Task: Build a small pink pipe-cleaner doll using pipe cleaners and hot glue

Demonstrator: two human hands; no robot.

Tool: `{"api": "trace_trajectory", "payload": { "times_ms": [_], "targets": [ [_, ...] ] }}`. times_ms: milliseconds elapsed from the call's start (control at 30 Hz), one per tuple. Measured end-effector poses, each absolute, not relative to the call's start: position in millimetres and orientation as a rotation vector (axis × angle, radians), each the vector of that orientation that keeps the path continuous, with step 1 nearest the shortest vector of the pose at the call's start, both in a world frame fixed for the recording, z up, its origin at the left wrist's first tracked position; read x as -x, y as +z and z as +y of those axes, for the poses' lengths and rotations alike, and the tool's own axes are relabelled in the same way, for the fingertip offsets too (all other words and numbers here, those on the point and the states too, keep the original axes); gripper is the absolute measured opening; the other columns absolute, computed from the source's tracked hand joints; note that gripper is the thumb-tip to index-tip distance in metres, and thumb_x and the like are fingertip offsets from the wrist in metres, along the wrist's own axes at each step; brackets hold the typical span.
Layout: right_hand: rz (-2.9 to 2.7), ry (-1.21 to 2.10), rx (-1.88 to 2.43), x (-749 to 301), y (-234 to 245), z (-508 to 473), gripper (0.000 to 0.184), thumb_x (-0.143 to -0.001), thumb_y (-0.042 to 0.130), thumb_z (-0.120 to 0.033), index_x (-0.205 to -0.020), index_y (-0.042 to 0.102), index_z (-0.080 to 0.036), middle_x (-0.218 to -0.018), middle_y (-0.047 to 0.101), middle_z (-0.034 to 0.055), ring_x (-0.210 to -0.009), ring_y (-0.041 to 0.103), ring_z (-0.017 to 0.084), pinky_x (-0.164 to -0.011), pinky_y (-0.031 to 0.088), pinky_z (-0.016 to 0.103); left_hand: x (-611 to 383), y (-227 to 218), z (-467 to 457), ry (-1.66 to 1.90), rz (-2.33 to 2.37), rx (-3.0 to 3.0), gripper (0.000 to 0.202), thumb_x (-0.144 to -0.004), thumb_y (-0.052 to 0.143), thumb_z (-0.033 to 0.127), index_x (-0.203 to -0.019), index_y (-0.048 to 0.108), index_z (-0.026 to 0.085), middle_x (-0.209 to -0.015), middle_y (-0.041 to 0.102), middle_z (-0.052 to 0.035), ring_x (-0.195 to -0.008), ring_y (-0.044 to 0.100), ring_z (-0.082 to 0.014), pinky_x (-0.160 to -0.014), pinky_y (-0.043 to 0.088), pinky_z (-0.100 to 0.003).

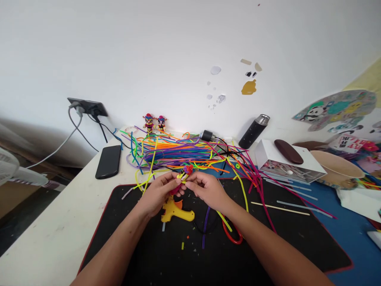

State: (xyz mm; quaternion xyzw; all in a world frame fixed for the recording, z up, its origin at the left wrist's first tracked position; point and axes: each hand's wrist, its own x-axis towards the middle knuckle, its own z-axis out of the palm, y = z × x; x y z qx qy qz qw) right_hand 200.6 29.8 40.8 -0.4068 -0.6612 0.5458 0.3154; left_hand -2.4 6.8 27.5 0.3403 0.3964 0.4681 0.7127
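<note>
Both hands meet above a black mat (166, 258), pinching a small figure (185, 173) made of red, yellow and purple pipe cleaners. My left hand (159, 192) grips it from the left with closed fingers. My right hand (205, 188) pinches it from the right. Just beyond the hands lies a big tangle of coloured pipe cleaners (178, 153). A yellow glue gun (175, 211) rests on the mat under my left hand. Two finished little figures (154, 123) stand at the wall.
A black phone (108, 161) lies at the left, with cables running to a wall socket (87, 106). A black flask (254, 131), a white box (285, 163) with a brown case, a bowl (337, 167) and glue sticks (285, 206) lie right. A fan (12, 169) stands at far left.
</note>
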Motion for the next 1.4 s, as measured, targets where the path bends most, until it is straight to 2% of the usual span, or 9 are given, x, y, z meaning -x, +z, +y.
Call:
{"api": "trace_trajectory", "payload": {
  "times_ms": [200, 400, 533, 700, 1000, 1167, 1300, 1400],
  "targets": [
    [-1.788, 1.384, 1.095, -200, 45, 29, 0.038, -0.097, 0.066, -0.057, -0.086, 0.069, -0.021, -0.07, 0.063, -0.0006, -0.057, 0.051, 0.013, -0.056, 0.04, 0.027, 4, 29, 6, 1.005, 0.844, -0.719, 0.039, -0.073, 0.097, 0.041, -0.088, 0.073, 0.014, -0.079, 0.078, -0.0061, -0.065, 0.069, -0.0141, -0.066, 0.057, -0.024],
    [-1.735, 1.509, 1.044, -200, 49, 28, 0.042, -0.094, 0.068, -0.062, -0.086, 0.066, -0.021, -0.057, 0.051, -0.0061, -0.049, 0.043, 0.011, -0.05, 0.036, 0.026, 6, 29, 6, 0.965, 0.775, -0.639, 0.037, -0.073, 0.097, 0.037, -0.09, 0.074, 0.013, -0.075, 0.077, -0.0066, -0.062, 0.069, -0.0141, -0.064, 0.057, -0.023],
    [-1.712, 1.552, 1.017, -201, 49, 28, 0.043, -0.093, 0.069, -0.063, -0.086, 0.064, -0.021, -0.057, 0.052, -0.0066, -0.047, 0.041, 0.01, -0.048, 0.033, 0.025, 7, 30, 7, 0.95, 0.728, -0.616, 0.034, -0.074, 0.096, 0.035, -0.087, 0.075, 0.012, -0.074, 0.077, -0.0074, -0.06, 0.069, -0.0142, -0.06, 0.055, -0.022],
    [-1.718, 1.525, 1.056, -201, 47, 27, 0.044, -0.092, 0.07, -0.064, -0.088, 0.066, -0.021, -0.059, 0.053, -0.0056, -0.05, 0.046, 0.011, -0.05, 0.035, 0.026, 6, 30, 7, 0.935, 0.697, -0.592, 0.032, -0.075, 0.096, 0.034, -0.085, 0.075, 0.012, -0.073, 0.076, -0.0069, -0.059, 0.068, -0.0137, -0.055, 0.052, -0.021],
    [-1.728, 1.344, 1.126, -200, 39, 28, 0.035, -0.092, 0.073, -0.056, -0.09, 0.068, -0.021, -0.072, 0.063, -0.0022, -0.061, 0.055, 0.014, -0.06, 0.042, 0.028, 9, 27, 6, 0.882, 0.678, -0.605, 0.031, -0.08, 0.091, 0.036, -0.087, 0.075, 0.011, -0.075, 0.074, -0.0071, -0.062, 0.068, -0.0143, -0.052, 0.049, -0.019],
    [-1.765, 1.22, 1.147, -199, 35, 27, 0.025, -0.095, 0.07, -0.047, -0.091, 0.069, -0.022, -0.07, 0.06, -0.0026, -0.062, 0.052, 0.015, -0.062, 0.041, 0.029, 9, 23, 7, 0.872, 0.695, -0.526, 0.031, -0.08, 0.091, 0.036, -0.087, 0.075, 0.011, -0.076, 0.074, -0.0073, -0.062, 0.068, -0.0134, -0.053, 0.051, -0.019],
    [-1.786, 1.083, 1.171, -197, 30, 25, 0.016, -0.096, 0.069, -0.039, -0.093, 0.069, -0.023, -0.064, 0.052, -0.0048, -0.059, 0.048, 0.015, -0.06, 0.038, 0.029, 8, 22, 7, 0.888, 0.687, -0.463, 0.03, -0.077, 0.093, 0.034, -0.086, 0.076, 0.011, -0.077, 0.074, -0.0075, -0.064, 0.068, -0.0135, -0.055, 0.053, -0.018],
    [-1.842, 0.996, 1.167, -195, 29, 24, 0.013, -0.098, 0.067, -0.037, -0.095, 0.07, -0.024, -0.064, 0.05, -0.0048, -0.059, 0.05, 0.016, -0.06, 0.038, 0.029, 7, 24, 7, 0.894, 0.682, -0.448, 0.024, -0.081, 0.089, 0.031, -0.085, 0.076, 0.011, -0.077, 0.073, -0.0079, -0.064, 0.068, -0.014, -0.055, 0.053, -0.019]
  ]
}}
